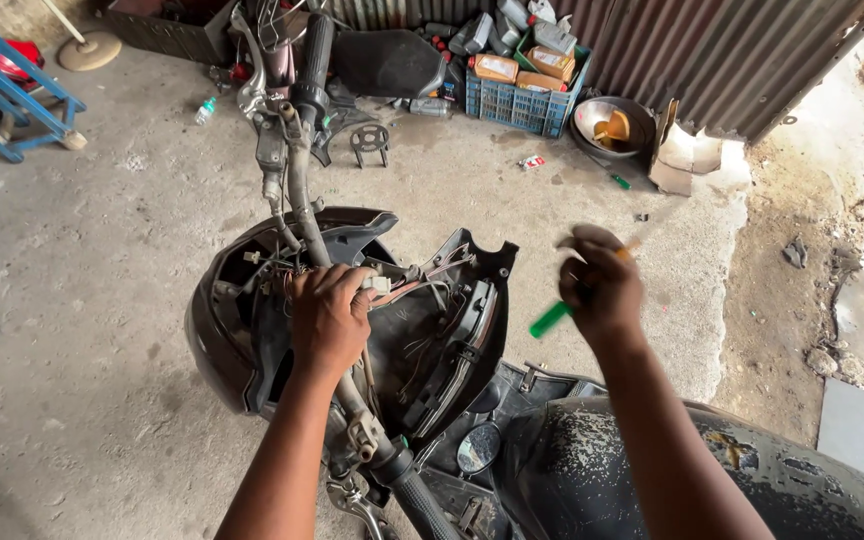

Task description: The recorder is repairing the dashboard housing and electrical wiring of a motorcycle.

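My left hand (pixel 330 318) rests on the middle of a scooter's bare handlebar (pixel 297 185), fingers closed around a small white connector (pixel 377 284) among loose wires. The dark opened headlight cowling (pixel 222 330) surrounds it, with its inner panel (pixel 462 340) swung to the right. My right hand (pixel 600 285) is raised to the right of the cowling, gripping a screwdriver with a green handle (pixel 550 320); the tool is blurred. The scooter's dusty black front body (pixel 652 480) lies below my right arm.
A blue crate (pixel 517 105) of boxes and bottles stands by the corrugated metal wall. A metal bowl (pixel 607 128), torn cardboard (pixel 682 155), another green screwdriver (pixel 619 182), a small bottle (pixel 205 110) and a blue stool (pixel 2 90) sit on the concrete floor.
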